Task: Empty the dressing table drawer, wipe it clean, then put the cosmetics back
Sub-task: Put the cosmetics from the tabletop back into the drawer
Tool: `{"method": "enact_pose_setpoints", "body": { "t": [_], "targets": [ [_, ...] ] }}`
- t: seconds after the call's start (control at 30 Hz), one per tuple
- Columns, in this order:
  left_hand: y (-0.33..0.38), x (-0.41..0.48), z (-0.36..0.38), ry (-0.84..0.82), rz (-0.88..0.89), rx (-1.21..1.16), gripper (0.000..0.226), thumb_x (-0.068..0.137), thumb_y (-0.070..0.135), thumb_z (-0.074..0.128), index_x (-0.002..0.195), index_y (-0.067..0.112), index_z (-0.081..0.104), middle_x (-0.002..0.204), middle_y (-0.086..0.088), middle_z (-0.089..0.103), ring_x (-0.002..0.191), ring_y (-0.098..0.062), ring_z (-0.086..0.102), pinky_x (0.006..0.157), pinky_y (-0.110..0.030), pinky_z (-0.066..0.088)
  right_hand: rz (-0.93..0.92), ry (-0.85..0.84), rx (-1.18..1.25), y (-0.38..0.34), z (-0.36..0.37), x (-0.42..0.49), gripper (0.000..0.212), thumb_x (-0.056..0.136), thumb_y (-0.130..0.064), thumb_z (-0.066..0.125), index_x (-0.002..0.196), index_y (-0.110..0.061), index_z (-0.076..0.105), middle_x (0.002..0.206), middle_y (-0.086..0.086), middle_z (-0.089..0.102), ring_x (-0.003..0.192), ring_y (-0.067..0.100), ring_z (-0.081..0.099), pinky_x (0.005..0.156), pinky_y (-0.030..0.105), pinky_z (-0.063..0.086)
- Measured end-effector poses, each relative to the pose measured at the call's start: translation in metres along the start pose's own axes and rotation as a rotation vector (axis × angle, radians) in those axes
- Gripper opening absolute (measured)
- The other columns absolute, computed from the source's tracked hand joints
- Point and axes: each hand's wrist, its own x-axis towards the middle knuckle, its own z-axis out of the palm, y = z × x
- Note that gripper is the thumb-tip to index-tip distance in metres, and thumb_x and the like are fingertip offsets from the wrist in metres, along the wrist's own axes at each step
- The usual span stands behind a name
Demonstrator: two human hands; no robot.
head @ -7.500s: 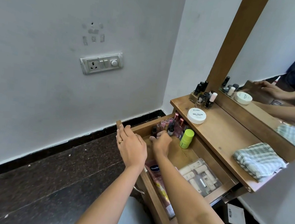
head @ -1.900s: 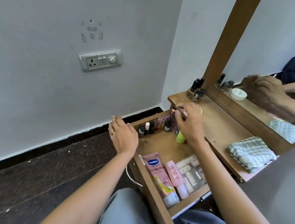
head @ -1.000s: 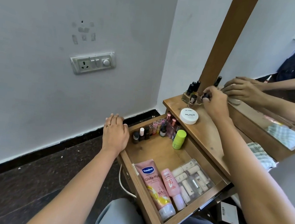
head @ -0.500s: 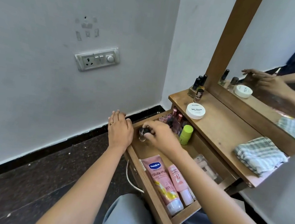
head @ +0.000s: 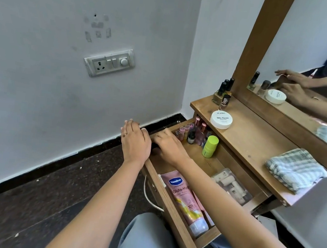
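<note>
Left hand (head: 136,141) is laid flat on the far end of the front rim of the drawer (head: 200,164), fingers straight and together, nothing held. Right hand (head: 169,146) is set just beside it, inside the drawer's far-left corner. Its fingers are curled down over something dark. The fingertips are hidden, so whether anything is gripped cannot be told.

Room: a pale wall (head: 42,69) with a switch plate (head: 109,62), and a dark floor (head: 27,200). A wooden worktop (head: 254,140) is fitted into the corner under a wood-framed mirror (head: 308,58), where both hands are reflected. Nail polish bottles (head: 222,91) are clustered at the worktop's far corner. A white tub (head: 221,119) marked NAIL POLISH is set just before them. A folded checked cloth (head: 294,169) is laid toward the near end.

The drawer is pulled open below the worktop. Small bottles (head: 195,130) are stood along its far end, just beyond the right hand, with a green stick (head: 210,146) upright near them. A pink Vaseline tube (head: 184,199) is laid along the front wall, beneath the right forearm. A clear case (head: 231,185) is lodged against the back wall.

Half a second before, a small dark-capped bottle was pinched in the right hand above this same corner. The hand is now lower and the bottle is no longer plainly seen. A second before, that hand was at the nail polish bottles on the worktop. The left hand has stayed on the rim.
</note>
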Motion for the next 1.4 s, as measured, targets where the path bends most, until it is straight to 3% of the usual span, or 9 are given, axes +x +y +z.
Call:
{"method": "enact_pose_setpoints", "body": {
  "t": [0.37,0.43,0.57,0.67,1.0,1.13,1.23,1.33,1.4],
  "targets": [
    [0.002,0.000,-0.002,0.005,0.023,0.030,0.039,0.100,0.017,0.035,0.132,-0.002,0.047,0.143,-0.020,0.044,0.142,-0.031,0.028,0.119,-0.043,0.020,0.050,0.078,0.111,0.001,-0.012,-0.007,0.035,0.080,-0.017,0.069,0.114,-0.014,0.062,0.112,0.002,0.061,0.105,0.018,0.047,0.090,0.035,0.046],
    [0.001,0.000,-0.002,0.010,0.035,0.025,0.037,0.099,0.016,0.036,0.129,-0.002,0.048,0.140,-0.021,0.047,0.141,-0.033,0.030,0.118,-0.044,0.020,0.094,0.193,0.179,0.005,-0.039,-0.016,0.028,0.085,-0.019,0.065,0.112,-0.013,0.063,0.113,0.002,0.061,0.108,0.016,0.049,0.090,0.031,0.046],
    [0.001,-0.001,-0.002,0.019,0.042,0.005,0.034,0.098,0.014,0.037,0.126,-0.001,0.049,0.137,-0.021,0.048,0.139,-0.034,0.031,0.118,-0.044,0.020,0.323,0.646,0.246,0.038,-0.111,-0.030,0.015,0.088,-0.016,0.064,0.103,-0.010,0.065,0.100,0.003,0.064,0.094,0.017,0.055,0.081,0.025,0.044],
    [0.000,-0.001,-0.001,0.025,0.042,0.003,0.033,0.098,0.014,0.038,0.124,-0.002,0.050,0.135,-0.022,0.050,0.138,-0.035,0.032,0.118,-0.045,0.021,0.583,0.754,0.186,0.088,-0.144,-0.027,0.017,0.086,-0.024,0.063,0.100,-0.013,0.064,0.095,0.002,0.063,0.093,0.021,0.056,0.079,0.032,0.047],
    [0.001,-0.001,-0.002,-0.002,0.090,0.068,0.035,0.097,0.016,0.038,0.126,0.001,0.050,0.136,-0.019,0.050,0.138,-0.033,0.033,0.117,-0.046,0.023,0.767,0.402,0.152,0.144,-0.136,-0.006,0.041,0.079,-0.036,0.073,0.106,-0.009,0.060,0.099,0.008,0.065,0.094,0.027,0.061,0.078,0.040,0.052],
    [0.000,0.000,-0.002,-0.015,0.093,0.109,0.036,0.097,0.018,0.039,0.127,0.003,0.051,0.138,-0.018,0.048,0.138,-0.032,0.033,0.116,-0.047,0.024,0.781,0.429,0.219,0.141,-0.132,-0.002,0.024,0.082,-0.022,0.068,0.099,-0.006,0.062,0.091,0.008,0.066,0.087,0.029,0.063,0.073,0.039,0.051],
    [0.000,0.000,-0.001,-0.014,0.086,0.094,0.036,0.096,0.017,0.038,0.127,0.003,0.051,0.138,-0.017,0.048,0.139,-0.032,0.033,0.117,-0.045,0.022,0.771,0.495,0.181,0.134,-0.141,-0.005,0.024,0.081,-0.023,0.066,0.099,-0.006,0.062,0.092,0.010,0.067,0.086,0.028,0.063,0.073,0.039,0.052],
    [0.000,0.001,-0.001,-0.007,0.059,0.079,0.037,0.096,0.017,0.038,0.128,0.003,0.051,0.139,-0.017,0.048,0.139,-0.032,0.032,0.117,-0.046,0.021,0.651,0.671,0.158,0.110,-0.159,-0.011,0.026,0.082,-0.023,0.068,0.103,-0.007,0.062,0.094,0.009,0.067,0.086,0.023,0.063,0.077,0.036,0.052],
    [0.000,0.000,-0.001,0.008,0.022,0.086,0.038,0.097,0.018,0.037,0.129,0.004,0.050,0.141,-0.016,0.047,0.140,-0.032,0.031,0.118,-0.046,0.020,0.528,0.706,0.291,0.080,-0.165,-0.017,0.026,0.081,-0.022,0.073,0.102,-0.010,0.062,0.092,0.004,0.068,0.082,0.016,0.063,0.074,0.027,0.052]
  ]
}}
